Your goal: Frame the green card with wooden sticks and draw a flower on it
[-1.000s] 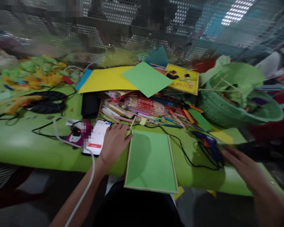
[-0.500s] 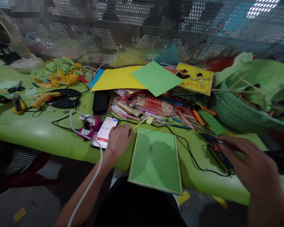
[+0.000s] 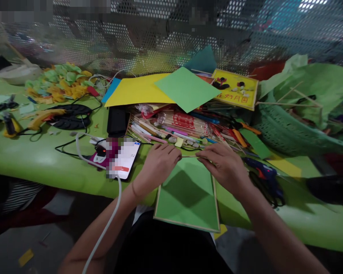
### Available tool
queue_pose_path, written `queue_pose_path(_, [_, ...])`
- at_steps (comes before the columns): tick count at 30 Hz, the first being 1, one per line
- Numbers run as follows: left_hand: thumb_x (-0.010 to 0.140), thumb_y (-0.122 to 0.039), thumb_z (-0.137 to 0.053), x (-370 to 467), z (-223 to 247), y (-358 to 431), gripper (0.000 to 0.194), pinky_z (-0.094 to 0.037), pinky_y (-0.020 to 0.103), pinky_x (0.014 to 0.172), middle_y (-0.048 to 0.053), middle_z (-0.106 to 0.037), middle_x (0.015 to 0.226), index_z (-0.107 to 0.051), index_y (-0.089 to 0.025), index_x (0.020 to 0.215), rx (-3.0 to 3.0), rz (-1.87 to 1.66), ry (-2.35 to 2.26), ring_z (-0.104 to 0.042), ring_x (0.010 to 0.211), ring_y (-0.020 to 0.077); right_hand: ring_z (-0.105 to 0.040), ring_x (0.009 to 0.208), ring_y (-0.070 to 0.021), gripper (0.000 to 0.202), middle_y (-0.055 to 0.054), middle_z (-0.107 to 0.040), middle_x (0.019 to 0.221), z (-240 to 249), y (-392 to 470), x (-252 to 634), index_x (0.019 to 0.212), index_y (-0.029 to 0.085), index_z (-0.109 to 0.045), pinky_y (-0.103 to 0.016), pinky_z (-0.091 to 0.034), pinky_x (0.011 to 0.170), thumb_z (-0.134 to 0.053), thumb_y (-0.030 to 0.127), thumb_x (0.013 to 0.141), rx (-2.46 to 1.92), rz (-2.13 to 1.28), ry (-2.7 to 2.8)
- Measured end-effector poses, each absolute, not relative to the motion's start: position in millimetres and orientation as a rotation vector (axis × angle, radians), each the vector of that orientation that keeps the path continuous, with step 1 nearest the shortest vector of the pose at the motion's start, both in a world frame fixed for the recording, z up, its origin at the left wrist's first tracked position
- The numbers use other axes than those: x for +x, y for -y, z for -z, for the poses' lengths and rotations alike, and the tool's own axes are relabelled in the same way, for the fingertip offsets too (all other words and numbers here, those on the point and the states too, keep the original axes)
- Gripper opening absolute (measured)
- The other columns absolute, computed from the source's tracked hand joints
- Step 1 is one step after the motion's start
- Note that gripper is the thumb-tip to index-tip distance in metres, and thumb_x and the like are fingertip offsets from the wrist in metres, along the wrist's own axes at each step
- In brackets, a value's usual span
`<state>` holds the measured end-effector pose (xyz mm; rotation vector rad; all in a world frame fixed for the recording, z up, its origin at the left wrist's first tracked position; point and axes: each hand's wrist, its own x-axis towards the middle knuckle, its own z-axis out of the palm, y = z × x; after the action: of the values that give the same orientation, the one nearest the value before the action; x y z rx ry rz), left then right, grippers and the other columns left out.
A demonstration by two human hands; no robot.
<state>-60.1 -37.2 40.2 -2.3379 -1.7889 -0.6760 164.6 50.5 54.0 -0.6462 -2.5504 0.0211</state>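
Between my two hands a thin wooden stick (image 3: 188,156) runs level over the top edge of a green rectangular board (image 3: 188,205). Pale strips border the board's sides and bottom. My left hand (image 3: 162,160) is closed on the stick's left part, and my right hand (image 3: 224,165) pinches its right part. Most of the stick is hidden by my fingers. To the right of the board a blue glue gun (image 3: 261,169) lies on the green table (image 3: 143,192), its black cord beside it. Left of my left hand lies a lit phone (image 3: 130,160).
Sticks, pens and tools pile up behind the board, with orange-handled pliers (image 3: 240,139) among them. Yellow card (image 3: 140,89) and green card (image 3: 188,89) lie over the pile. A green basket (image 3: 286,129) stands at right. A white cable (image 3: 114,213) crosses my left forearm.
My right hand has let go of the glue gun, which now lies on the table, and has moved left to the stick. My left hand has shifted right, bringing the stick over the board's top edge.
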Motion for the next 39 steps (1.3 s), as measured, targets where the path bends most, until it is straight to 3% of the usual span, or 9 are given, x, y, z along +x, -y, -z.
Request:
queue_pose_path(5, [0.1, -0.019, -0.058, -68, -29, 27, 0.01, -0.044, 0.036, 0.088, 0.002, -0.074, 0.094, -0.066, -0.02, 0.094, -2.395, 0.88, 1.824, -0.067, 0.093, 0.0216, -0.068, 0.086, -0.0244, 0.015, -0.008, -0.075, 0.09, -46, -62, 156, 0.094, 0.02, -0.075, -0.038, -0.05, 0.079, -0.061, 0.023, 0.099, -0.624, -0.026, 2.613])
queue_pose_path(10, [0.101, -0.019, -0.057, -90, -16, 31, 0.011, -0.049, 0.034, 0.092, 0.006, -0.074, 0.106, -0.068, -0.02, 0.104, -2.091, 1.228, 2.087, -0.066, 0.103, 0.021, -0.069, 0.086, -0.0239, 0.014, -0.007, -0.074, 0.089, -29, -79, 163, 0.092, 0.021, -0.074, -0.035, -0.051, 0.076, -0.062, 0.024, 0.099, -0.702, -0.169, 2.575])
queue_pose_path(15, [0.097, -0.014, -0.06, -100, -9, 36, 0.011, -0.05, 0.033, 0.086, 0.004, -0.074, 0.095, -0.069, -0.019, 0.095, -1.98, 1.096, 2.239, -0.066, 0.093, 0.0214, -0.07, 0.083, -0.0226, 0.015, -0.007, -0.074, 0.09, -16, -82, 171, 0.096, 0.02, -0.074, -0.034, -0.053, 0.075, -0.06, 0.023, 0.099, -0.714, -0.334, 2.595])
queue_pose_path(39, [0.095, -0.014, -0.064, -94, -9, 34, 0.011, -0.053, 0.037, 0.09, 0.005, -0.075, 0.101, -0.074, -0.018, 0.096, -2.161, 0.822, 2.278, -0.067, 0.098, 0.0229, -0.069, 0.079, -0.0236, 0.021, -0.008, -0.073, 0.085, -5, -81, 163, 0.09, 0.022, -0.076, -0.035, -0.052, 0.07, -0.057, 0.024, 0.098, -0.755, -0.383, 2.633])
